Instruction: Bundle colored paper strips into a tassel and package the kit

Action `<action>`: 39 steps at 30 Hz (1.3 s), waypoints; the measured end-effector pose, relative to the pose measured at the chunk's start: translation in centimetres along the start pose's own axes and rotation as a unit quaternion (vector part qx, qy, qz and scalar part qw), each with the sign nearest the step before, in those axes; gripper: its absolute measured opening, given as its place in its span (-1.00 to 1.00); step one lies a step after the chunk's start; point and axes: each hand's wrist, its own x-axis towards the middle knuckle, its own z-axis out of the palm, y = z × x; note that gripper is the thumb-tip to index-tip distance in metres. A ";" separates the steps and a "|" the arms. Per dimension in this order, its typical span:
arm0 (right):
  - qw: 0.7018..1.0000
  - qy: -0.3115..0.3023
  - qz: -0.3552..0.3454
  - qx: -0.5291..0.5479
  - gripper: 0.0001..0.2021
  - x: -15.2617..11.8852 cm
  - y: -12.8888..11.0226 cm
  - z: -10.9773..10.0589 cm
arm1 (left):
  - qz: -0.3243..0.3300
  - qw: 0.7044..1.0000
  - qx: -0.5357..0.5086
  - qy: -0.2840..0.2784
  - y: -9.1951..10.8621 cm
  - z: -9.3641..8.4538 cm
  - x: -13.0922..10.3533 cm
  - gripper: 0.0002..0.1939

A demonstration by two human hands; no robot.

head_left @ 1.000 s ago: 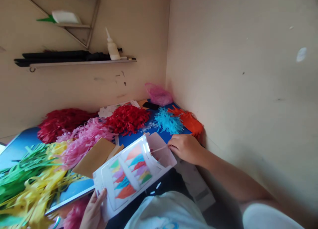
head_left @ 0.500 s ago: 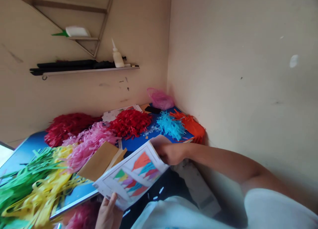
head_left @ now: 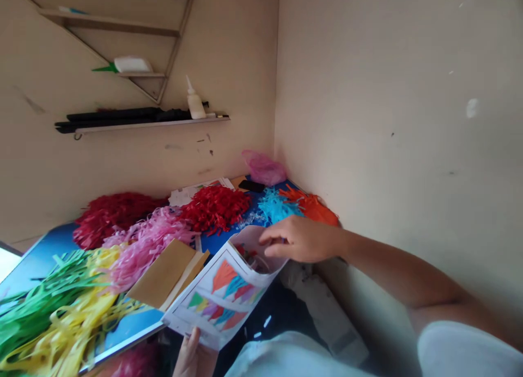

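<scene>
A white paper bag printed with coloured shapes lies tilted over the table's front edge, its mouth towards the upper right. My left hand grips its lower left end, thumb on the printed side. At the mouth, my right hand is held with fingers apart and slightly curled, nothing seen between them. Inside the mouth some red and clear material shows. A brown envelope lies just left of the bag.
On the blue table lie green strips, yellow strips, pink strips, red bundles, blue strips and orange strips. A black phone sits by a pink plastic bag. Walls meet behind; a shelf holds a bottle.
My right hand has come out of the paper bag's mouth and moved up and right, its fingers parting. The bag's mouth now shows wider. My left hand still holds the bag.
</scene>
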 end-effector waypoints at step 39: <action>0.893 0.211 0.171 0.359 -0.64 -2.1 7.0 27.6 | 0.113 0.879 0.458 0.069 0.8 2.3 1.2 -0.49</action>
